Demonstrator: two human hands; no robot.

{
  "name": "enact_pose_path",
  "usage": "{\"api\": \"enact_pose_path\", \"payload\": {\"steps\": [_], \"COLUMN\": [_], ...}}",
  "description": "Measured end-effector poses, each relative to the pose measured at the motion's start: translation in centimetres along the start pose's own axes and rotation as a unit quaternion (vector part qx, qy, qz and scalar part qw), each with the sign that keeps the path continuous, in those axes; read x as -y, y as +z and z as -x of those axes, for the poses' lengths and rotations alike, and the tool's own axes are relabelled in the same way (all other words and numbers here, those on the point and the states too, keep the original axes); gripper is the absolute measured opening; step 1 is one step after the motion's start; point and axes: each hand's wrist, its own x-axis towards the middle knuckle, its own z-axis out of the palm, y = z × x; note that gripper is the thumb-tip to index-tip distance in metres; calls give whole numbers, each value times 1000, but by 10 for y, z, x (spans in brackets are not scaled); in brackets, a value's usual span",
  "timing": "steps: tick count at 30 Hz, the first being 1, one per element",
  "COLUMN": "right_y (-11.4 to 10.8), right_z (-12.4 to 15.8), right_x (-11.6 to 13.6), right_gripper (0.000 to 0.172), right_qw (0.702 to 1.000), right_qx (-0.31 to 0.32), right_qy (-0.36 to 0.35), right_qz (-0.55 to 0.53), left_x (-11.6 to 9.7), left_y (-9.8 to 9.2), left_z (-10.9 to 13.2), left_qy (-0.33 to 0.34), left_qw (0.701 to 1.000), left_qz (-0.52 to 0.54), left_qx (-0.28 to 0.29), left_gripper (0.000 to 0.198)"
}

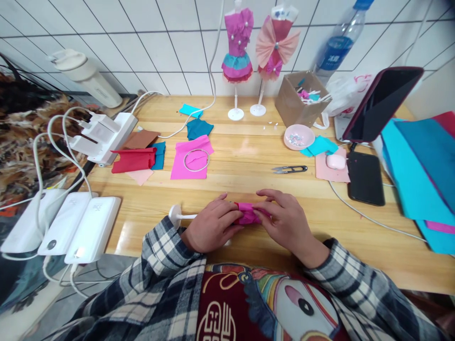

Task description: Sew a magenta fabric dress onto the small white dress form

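While your left hand (212, 226) and right hand (287, 222) meet at the near edge of the wooden table (249, 156), both pinch one folded piece of pink cloth (248, 213) between fingers and thumbs. The cloth sits on a small doll stand lying on its side; its round white base (175, 215) pokes out just left of your left hand.

At the far side two dressed doll stands are upright: one in a purple dress (237, 42), one in a peach and pink dress (277, 45). Right of them one cardboard box (297, 102) holds cloth scraps, and one pink bowl (299, 137) holds small beads. One pair of thread snips (289, 169) lies between the bowl and your hands.

Left of centre, one pink cloth square (190, 158) carries a single wire ring (196, 159). At the near left, three white power banks (64, 227) lie side by side. On the right lies one black phone (365, 177), with a stack of blue cloth sheets (419, 175) beyond it.
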Motion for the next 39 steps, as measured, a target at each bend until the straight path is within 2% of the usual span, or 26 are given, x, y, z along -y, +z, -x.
{"api": "enact_pose_path", "payload": {"steps": [7, 10, 15, 23, 27, 31, 35, 39], "right_y": [0, -1, -4, -2, -1, 0, 2, -4], "right_z": [-1, -1, -4, -3, 0, 1, 1, 5], "right_x": [3, 5, 7, 8, 5, 4, 3, -4], "right_gripper": [11, 13, 25, 19, 23, 24, 28, 27], "right_qw": [1000, 1000, 997, 996, 995, 993, 993, 993], "right_qx": [10, 21, 43, 57, 59, 54, 40, 17], "right_qy": [20, 6, -38, -64, -82, -104, -106, -115], "right_qz": [-10, -22, -42, -15, 4, 27, 31, 20], "left_x": [-1, -2, -2, -1, -1, 1, 3, 5], "left_y": [0, -1, -1, 0, 0, -1, -5, -7], "left_z": [-1, -1, 0, 1, 3, 6, 6, 7], "left_qy": [9, 12, 6, 4, -8, 13, 44, 34], "left_qw": [1000, 1000, 1000, 1000, 999, 996, 992, 992], "left_qz": [-15, -23, -17, 5, 17, -42, -96, -102], "left_qx": [0, -1, 2, 4, -26, -74, -66, -69], "left_gripper": [20, 18, 19, 20, 24, 36, 22, 22]}}
